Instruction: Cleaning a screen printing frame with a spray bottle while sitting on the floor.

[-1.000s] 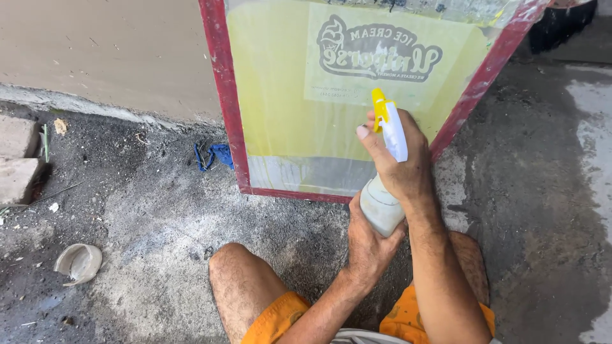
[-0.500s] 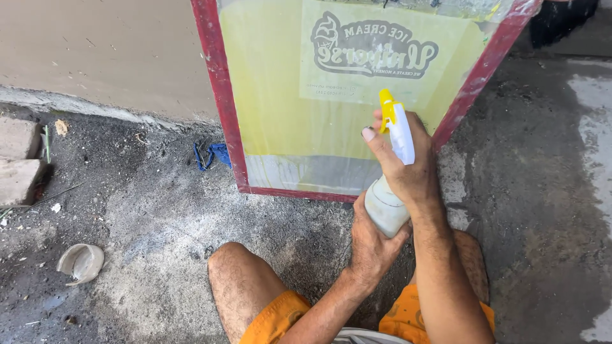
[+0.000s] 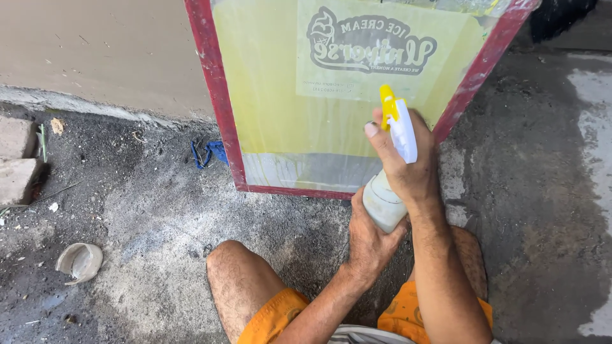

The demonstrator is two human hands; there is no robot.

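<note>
White plastic spray bottle (image 3: 386, 191) with yellow nozzle, held upright just in front of the red-framed screen (image 3: 331, 95), near its lower right corner. Right hand (image 3: 405, 162) clenched around the bottle's neck and white trigger head, forefinger stretched along the front, nozzle pointed at the yellow mesh. Left hand (image 3: 370, 239) grasping the bottle's bottom from below, fingers wrapped under the pale body. Screen leaned tilted against the beige wall (image 3: 95, 51), lower edge resting on the concrete floor (image 3: 146, 210). Bare knee (image 3: 236, 280) and orange shorts (image 3: 274, 318) below the screen, close to the floor. Blue scrap (image 3: 207, 151) lying just left of the screen's frame. Small broken cup (image 3: 80, 261) well apart from the screen, far to its lower left. Bricks (image 3: 16, 159) further left, by the wall's base.
</note>
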